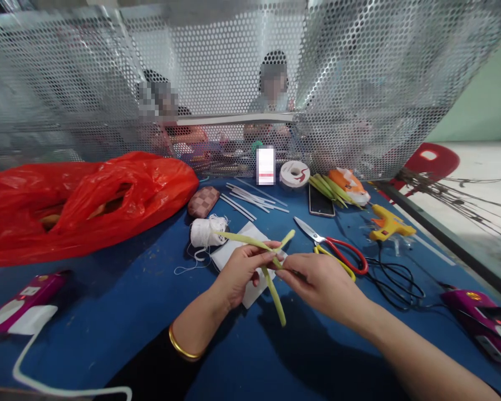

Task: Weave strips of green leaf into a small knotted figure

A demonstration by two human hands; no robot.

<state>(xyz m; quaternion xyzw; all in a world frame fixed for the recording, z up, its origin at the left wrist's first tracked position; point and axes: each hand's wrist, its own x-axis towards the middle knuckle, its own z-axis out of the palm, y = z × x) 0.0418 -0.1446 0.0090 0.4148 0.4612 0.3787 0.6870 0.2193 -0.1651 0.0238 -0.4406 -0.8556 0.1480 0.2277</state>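
Note:
Two pale green flat strips cross each other in front of me, above a white sheet of paper. My left hand pinches them near the crossing between thumb and fingers. From the other side, my right hand also pinches a strip close to the crossing, its fingers closed. One strip reaches out to the left toward a spool of white string; another end hangs down between my hands. Just beyond my right hand lie scissors with red and yellow handles.
A red plastic bag covers the back left. White sticks, a patterned pouch, a ribbon roll, a phone and more green strips lie behind. A yellow glue gun and its cord are right. Perforated metal screens off two people.

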